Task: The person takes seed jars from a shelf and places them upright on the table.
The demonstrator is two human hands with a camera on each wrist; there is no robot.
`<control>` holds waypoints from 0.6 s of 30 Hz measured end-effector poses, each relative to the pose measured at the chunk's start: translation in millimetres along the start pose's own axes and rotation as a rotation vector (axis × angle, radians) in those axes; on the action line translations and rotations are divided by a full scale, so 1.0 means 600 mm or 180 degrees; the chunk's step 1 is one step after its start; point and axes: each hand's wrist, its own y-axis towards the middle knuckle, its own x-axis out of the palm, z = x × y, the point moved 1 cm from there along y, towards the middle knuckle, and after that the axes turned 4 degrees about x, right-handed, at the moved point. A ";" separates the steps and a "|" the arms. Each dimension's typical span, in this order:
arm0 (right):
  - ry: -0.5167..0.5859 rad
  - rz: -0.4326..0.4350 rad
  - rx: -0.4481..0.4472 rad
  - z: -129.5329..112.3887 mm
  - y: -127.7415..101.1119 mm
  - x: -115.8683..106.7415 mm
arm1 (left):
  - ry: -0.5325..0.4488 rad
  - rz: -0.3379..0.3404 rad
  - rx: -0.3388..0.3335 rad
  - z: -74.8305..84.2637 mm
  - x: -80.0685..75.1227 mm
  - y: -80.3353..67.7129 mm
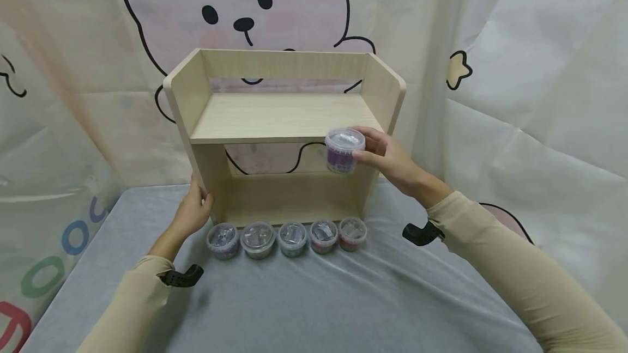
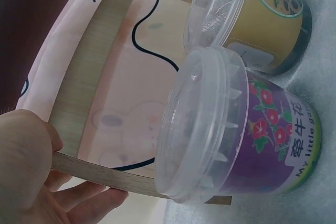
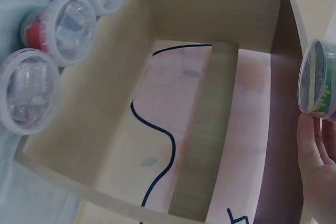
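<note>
A light wooden two-level shelf [image 1: 279, 119] stands on the grey cloth. My right hand [image 1: 387, 157] holds a small purple tub with a clear lid [image 1: 342, 150] in the air by the shelf's right front edge; the tub [image 3: 317, 80] shows at the right in the right wrist view. My left hand [image 1: 195, 208] grips the shelf's left side panel [image 2: 79, 98] near its base. Several lidded tubs stand in a row in front of the shelf, from a purple one [image 1: 223, 240] to a red one [image 1: 352, 232]. The purple tub [image 2: 236, 135] fills the left wrist view.
A cartoon bear curtain [image 1: 245, 15] hangs behind the shelf and wraps both sides. The grey cloth [image 1: 314, 304] spreads toward me in front of the tub row. A yellow-labelled tub [image 2: 257, 19] stands next to the purple one.
</note>
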 end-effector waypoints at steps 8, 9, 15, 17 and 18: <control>-0.0021 -0.0132 0.0164 0.023 -0.012 -0.005 | 0.0038 0.0005 0.0002 -0.001 -0.006 0.000; -0.0010 -0.0146 0.0195 0.027 -0.013 -0.006 | 0.0035 0.0009 0.0004 0.000 -0.007 0.000; -0.0012 -0.0158 0.0350 0.055 -0.030 -0.013 | 0.0010 0.0006 0.0024 -0.001 -0.007 0.000; -0.0033 -0.0167 0.0399 0.067 -0.038 -0.016 | 0.0007 -0.0008 0.0034 0.000 -0.005 -0.001; -0.0052 -0.0174 0.0424 0.073 -0.042 -0.018 | 0.0003 0.0000 0.0036 0.000 -0.004 -0.001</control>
